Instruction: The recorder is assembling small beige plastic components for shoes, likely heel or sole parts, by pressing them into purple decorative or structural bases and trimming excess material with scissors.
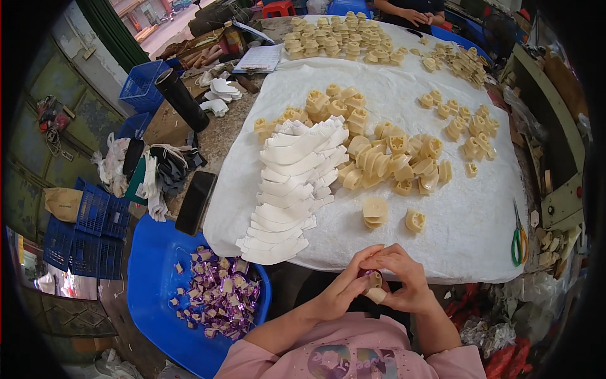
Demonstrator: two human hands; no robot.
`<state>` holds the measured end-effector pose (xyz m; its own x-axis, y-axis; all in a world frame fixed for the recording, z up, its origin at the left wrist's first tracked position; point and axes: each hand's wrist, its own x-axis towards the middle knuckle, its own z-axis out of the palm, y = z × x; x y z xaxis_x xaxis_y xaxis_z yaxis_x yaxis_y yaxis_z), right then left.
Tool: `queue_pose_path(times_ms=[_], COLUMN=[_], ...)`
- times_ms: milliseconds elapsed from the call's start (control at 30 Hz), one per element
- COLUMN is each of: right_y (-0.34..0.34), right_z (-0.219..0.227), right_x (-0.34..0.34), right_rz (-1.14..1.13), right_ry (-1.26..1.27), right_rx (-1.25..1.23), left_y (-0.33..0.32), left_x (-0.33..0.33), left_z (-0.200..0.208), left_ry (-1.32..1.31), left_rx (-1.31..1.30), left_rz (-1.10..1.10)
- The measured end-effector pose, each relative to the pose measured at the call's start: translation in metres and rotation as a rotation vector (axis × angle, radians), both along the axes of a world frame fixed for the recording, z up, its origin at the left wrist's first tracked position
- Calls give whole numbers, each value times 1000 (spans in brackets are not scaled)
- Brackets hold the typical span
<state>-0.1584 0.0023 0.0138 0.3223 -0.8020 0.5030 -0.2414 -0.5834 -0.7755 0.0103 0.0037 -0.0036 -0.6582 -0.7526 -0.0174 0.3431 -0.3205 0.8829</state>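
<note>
As the head view looks down past the pink shirt (pixel 353 354), the left hand (pixel 338 290) and right hand (pixel 407 278) meet just off the table's near edge, fingers curled narrowly around a small purple-and-cream piece (pixel 375 282), which sits between them, partly hidden. Just beyond, on the white cloth (pixel 467 240), stand two loose cream pieces (pixel 375 211), apart from the larger cream heap (pixel 398 155) behind them. Left of that heap, white paper cut-outs (pixel 284 202) lie overlapped in a long fan reaching toward the near edge. Below the table's left corner, a blue tub (pixel 148 265) holds many purple-wrapped pieces (pixel 221 290). Scissors (pixel 519 243) with green and orange handles rest near the right edge; a dark flat phone-like object (pixel 196 202) lies at the left edge. At the far end, a co-worker's hands (pixel 413 16) are near more cream pieces (pixel 344 38).
</note>
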Motion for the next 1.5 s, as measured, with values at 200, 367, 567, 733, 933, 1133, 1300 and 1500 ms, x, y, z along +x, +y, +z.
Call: queue_pose_path(times_ms=[200,367,567,733,933,1133,1300,1500], right_y=[-8,-4,4,17,22,16,14,2], right_z=[-12,-9,-22,-25,-22,-24,-29,-5], right_x=[-6,4,6,25,36,36,27,9], right_rz=[21,197,304,100,34,-42,-24,-211], right_ry=[119,-542,-595,-441,-474,-262,-291,151], right_rx=[-65,766,768,536,424,91,329,98], left_y=[3,4,16,21,16,20,11,-6], left_x=[2,-5,-15,-16,-14,-17,-8,3], left_z=[-4,-2,4,-5,0,-5,-10,-13], left_ry=[-81,99,-84,-176,-95,-115,58,-431], left_rx=[-69,-64,-320,-376,-163,-337,-83,-770], left_rz=[150,93,254,371,487,489,301,422])
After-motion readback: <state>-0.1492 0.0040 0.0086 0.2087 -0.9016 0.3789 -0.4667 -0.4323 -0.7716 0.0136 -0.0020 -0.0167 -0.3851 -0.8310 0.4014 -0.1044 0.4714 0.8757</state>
